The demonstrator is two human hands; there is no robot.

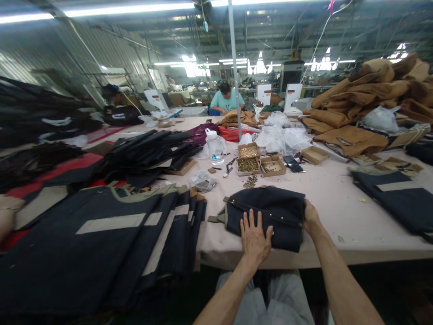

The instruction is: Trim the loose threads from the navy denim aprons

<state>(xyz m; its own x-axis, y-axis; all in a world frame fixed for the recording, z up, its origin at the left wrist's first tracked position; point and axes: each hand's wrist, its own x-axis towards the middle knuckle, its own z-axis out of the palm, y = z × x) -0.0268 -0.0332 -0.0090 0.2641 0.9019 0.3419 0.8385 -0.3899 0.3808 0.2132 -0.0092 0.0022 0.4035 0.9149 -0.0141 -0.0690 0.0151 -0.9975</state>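
Observation:
A folded dark navy fabric piece [267,203] with khaki trim, a strap at its left end and small brass-coloured studs lies near the table's front edge. My left hand [254,237] rests flat on top of it, fingers spread. At its right end, my right hand [310,216] grips the folded edge, the fingertips partly hidden by the cloth. Left of it, a fanned stack of similar navy pieces [115,243] with beige strips overhangs the edge. Another folded navy piece [394,198] lies to the right.
Small boxes of brass-coloured fittings [248,166] stand beyond the fabric, near a phone [293,164] and a clear water jug [215,149]. Brown garments [368,95] are heaped at right, dark cloth [149,151] at left. A pole [234,67] rises mid-table; a person [226,99] sits opposite.

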